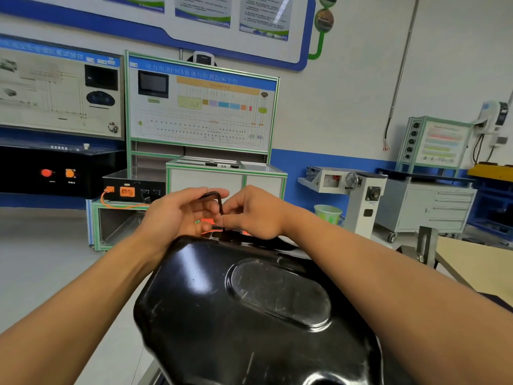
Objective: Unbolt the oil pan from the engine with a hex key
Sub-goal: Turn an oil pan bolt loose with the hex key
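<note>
A glossy black oil pan [249, 315] fills the lower middle of the view, its bottom facing up, with an oval dent in it. At its far rim a black L-shaped hex key [219, 202] stands upright, its long leg pointing down to the flange. My left hand [177, 212] holds the key's short upper arm between thumb and fingers. My right hand [252, 213] pinches the vertical shaft lower down. The bolt under the key's tip is hidden by my fingers and the pan's edge.
A green-framed training bench [226, 173] with a wiring panel stands behind the pan. A black box with orange connectors [133, 188] sits to the left. A white stand [363, 201], a green cup [327, 213] and a grey drawer cabinet [433, 207] are at right. A wooden tabletop [480, 262] lies near right.
</note>
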Action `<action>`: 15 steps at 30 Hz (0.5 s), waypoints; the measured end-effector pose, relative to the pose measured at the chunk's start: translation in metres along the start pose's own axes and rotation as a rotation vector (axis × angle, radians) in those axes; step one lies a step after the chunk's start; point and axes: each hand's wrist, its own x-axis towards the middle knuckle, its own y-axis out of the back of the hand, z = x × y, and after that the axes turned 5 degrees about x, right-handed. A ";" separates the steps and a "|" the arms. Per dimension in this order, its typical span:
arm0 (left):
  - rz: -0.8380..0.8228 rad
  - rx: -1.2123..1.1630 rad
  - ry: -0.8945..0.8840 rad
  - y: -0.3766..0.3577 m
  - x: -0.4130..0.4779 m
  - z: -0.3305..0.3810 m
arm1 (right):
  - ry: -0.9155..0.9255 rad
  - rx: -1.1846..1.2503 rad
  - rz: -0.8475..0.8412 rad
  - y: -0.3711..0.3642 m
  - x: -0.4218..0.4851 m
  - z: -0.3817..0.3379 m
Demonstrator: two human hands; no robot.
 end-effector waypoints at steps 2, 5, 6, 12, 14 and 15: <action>-0.073 0.041 0.000 0.002 -0.001 0.000 | -0.008 0.001 0.010 0.002 -0.001 0.000; -0.093 0.291 -0.024 -0.002 0.001 0.004 | -0.008 0.011 0.017 0.004 -0.002 0.003; -0.069 0.393 -0.035 -0.005 0.001 0.006 | -0.005 0.007 0.018 0.003 -0.002 0.003; 0.220 0.801 -0.269 -0.017 0.002 0.012 | 0.045 -0.058 -0.036 -0.002 0.002 -0.003; 0.358 0.921 -0.317 -0.019 0.006 0.013 | 0.045 -0.058 -0.034 -0.003 0.003 -0.004; 0.389 0.923 -0.292 -0.021 0.007 0.014 | 0.042 -0.053 -0.038 -0.002 0.003 -0.003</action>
